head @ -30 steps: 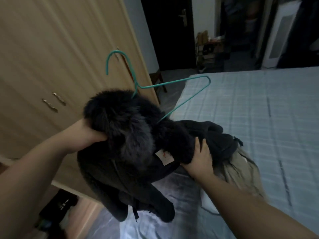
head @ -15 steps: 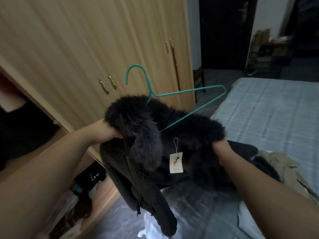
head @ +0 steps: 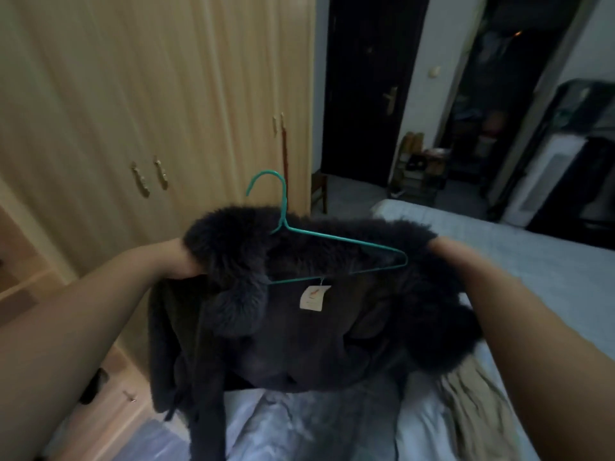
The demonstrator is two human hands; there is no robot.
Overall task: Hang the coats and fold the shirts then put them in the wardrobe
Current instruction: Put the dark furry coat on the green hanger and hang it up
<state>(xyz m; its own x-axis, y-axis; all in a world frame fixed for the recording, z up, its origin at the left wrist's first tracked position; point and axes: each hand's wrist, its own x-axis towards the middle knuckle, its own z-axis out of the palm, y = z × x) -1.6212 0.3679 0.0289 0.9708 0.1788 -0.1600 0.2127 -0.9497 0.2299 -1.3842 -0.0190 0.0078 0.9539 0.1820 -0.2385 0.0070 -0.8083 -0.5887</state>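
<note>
Behind us stood the closed wardrobe (head: 159, 94) beside the bed (head: 532, 277). We held the dark coat (head: 299, 327) up between both hands, its fur collar bunched over the left hand (head: 181, 261) and right hand (head: 442, 247); we could not tell how the buried fingers lay. To hang it well, we judged the green hanger (head: 332, 239) needed seating inside both shoulders.

**Supporting surface: bed**

A bed (head: 519, 261) covered with a pale blue checked sheet was seen at right. A beige garment (head: 472, 400) lay crumpled directly on it near the lower edge, beside pale rumpled fabric (head: 266, 427).
</note>
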